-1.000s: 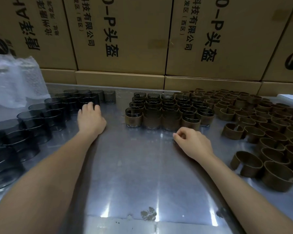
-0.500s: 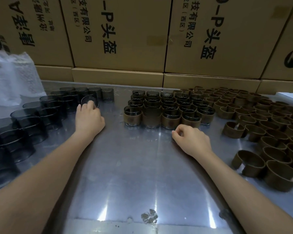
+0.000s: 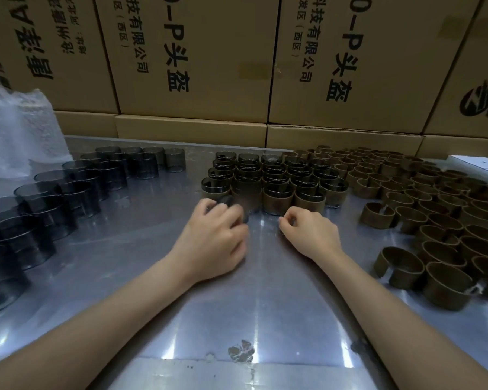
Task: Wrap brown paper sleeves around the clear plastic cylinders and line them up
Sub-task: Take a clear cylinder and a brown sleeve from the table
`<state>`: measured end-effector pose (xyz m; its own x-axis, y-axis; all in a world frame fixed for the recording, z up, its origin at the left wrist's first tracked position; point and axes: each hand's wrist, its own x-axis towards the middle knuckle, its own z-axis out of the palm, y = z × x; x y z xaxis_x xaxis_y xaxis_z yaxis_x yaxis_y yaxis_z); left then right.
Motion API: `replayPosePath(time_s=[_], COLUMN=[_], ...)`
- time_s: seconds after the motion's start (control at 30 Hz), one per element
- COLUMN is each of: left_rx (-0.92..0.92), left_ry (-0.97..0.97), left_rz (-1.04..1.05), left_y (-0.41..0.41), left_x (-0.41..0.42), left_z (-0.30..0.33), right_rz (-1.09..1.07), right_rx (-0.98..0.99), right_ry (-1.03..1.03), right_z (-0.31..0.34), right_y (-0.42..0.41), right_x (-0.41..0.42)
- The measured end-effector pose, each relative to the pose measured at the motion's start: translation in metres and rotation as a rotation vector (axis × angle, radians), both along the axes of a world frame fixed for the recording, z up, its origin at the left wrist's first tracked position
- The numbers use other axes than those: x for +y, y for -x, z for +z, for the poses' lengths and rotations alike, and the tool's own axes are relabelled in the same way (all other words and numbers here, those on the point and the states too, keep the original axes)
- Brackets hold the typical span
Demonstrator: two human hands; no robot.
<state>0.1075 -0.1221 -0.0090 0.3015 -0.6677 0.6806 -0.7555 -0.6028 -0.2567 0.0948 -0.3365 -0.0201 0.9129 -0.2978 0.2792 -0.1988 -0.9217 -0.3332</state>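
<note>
My left hand [image 3: 212,240] grips a bare clear plastic cylinder [image 3: 228,203] near the table's middle, just in front of the block of wrapped cylinders [image 3: 273,184]. My right hand [image 3: 310,232] rests beside it with curled fingers; nothing shows in its grasp. Unwrapped dark clear cylinders [image 3: 76,187] stand in rows at the left. Loose brown paper sleeves [image 3: 423,209] lie in a wide heap at the right.
The work surface is a shiny metal table [image 3: 223,299]. Stacked cardboard boxes [image 3: 197,52] form a wall behind it. A crumpled clear plastic bag [image 3: 14,136] stands at the far left. A white sheet [image 3: 476,161] lies at the far right edge.
My left hand has taken a cylinder from the left rows and carried it right, to the middle beside my right hand. My right hand has barely moved.
</note>
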Motion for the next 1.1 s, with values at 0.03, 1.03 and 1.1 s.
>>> replayPosePath(time_s=[0.03, 1.03, 1.1], left_rx=[0.02, 0.927, 0.926], left_ry=[0.002, 0.703, 0.631], left_rz=[-0.047, -0.094, -0.043], left_y=[0.006, -0.015, -0.016], left_x=[-0.006, -0.057, -0.057], left_z=[0.0, -0.002, -0.004], right_rz=[-0.003, 0.259, 0.265], right_rx=[-0.002, -0.322, -0.287], right_ry=[0.002, -0.38, -0.309], right_z=[0.0, 0.013, 0.012], right_y=[0.0, 0.014, 0.013], right_x=[0.0, -0.001, -0.003])
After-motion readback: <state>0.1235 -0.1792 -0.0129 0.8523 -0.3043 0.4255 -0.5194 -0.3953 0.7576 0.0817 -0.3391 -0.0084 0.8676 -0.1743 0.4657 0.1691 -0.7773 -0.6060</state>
